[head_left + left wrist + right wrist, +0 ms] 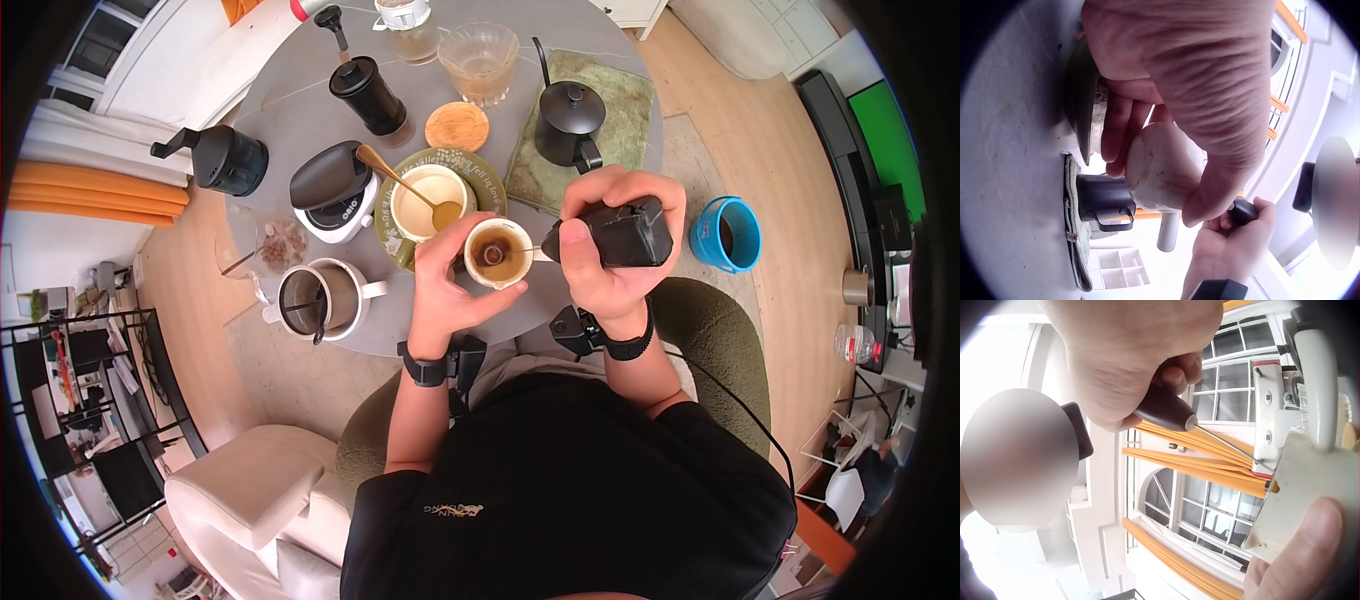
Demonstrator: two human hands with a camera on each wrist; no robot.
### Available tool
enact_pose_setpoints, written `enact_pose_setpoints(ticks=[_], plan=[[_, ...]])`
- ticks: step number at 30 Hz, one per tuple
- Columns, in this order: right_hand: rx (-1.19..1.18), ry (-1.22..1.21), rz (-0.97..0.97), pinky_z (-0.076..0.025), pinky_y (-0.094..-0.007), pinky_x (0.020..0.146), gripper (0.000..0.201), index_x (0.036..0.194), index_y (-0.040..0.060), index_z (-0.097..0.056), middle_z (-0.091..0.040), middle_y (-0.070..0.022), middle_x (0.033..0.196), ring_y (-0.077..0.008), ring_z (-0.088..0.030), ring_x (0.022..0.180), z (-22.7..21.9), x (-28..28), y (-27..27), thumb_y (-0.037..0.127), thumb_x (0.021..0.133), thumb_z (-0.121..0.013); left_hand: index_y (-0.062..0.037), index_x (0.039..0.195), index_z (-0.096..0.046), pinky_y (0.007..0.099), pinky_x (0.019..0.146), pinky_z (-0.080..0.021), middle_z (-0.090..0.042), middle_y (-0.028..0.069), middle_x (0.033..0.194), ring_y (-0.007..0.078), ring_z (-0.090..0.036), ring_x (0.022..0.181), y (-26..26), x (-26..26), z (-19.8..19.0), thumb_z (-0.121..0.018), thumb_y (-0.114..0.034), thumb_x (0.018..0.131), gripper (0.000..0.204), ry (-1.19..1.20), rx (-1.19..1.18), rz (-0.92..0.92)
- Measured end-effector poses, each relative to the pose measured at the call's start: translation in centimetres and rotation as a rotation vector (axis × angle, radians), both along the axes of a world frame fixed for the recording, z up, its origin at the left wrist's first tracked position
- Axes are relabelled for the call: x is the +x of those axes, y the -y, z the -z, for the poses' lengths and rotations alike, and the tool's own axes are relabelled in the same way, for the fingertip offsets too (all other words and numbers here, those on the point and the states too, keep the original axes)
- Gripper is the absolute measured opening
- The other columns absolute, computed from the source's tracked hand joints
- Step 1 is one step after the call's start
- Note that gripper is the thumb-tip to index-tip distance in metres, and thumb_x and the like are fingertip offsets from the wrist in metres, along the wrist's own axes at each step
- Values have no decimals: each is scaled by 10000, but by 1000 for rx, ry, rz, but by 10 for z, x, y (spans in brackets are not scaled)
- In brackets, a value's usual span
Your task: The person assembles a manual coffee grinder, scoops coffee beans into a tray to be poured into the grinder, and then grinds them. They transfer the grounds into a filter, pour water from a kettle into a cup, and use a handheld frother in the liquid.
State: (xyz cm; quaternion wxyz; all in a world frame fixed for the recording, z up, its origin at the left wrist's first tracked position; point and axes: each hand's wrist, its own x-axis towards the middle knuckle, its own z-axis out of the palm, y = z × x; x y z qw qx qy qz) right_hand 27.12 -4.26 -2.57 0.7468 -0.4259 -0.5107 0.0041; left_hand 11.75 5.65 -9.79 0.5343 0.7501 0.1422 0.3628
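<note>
My left hand grips a small white side-handled pot round its body, thumb on one side and fingers on the other. Brownish liquid with a round swirl at its middle shows inside. In my right hand is a black handheld milk frother, held tilted with its thin metal shaft reaching over the rim into the pot. The right wrist view shows the frother's dark tapered end and the shaft entering the pot. Beside the left hand, a cream bowl with a wooden spoon stands on a green plate.
A black gooseneck kettle stands on a green mat at the back right. A black hand grinder, ribbed glass bowl, wooden lid, scale and two-handled pot surround the plate. A blue bucket is off the table's right side.
</note>
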Motion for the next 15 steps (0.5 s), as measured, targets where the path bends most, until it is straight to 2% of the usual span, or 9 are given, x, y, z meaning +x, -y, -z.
enact_pose_setpoints(ticks=[15], plan=[[7,-25,-14,-475,-256,635,417,1119,26,-461,-641,-122,826,-121,-583,695,1,-2,0,-56,798,-713,43,1197,-653,327,887,-569,-733,119,1041,191,-719,962,-1,0,-2,-898,-114,627,640,-1,1,19]])
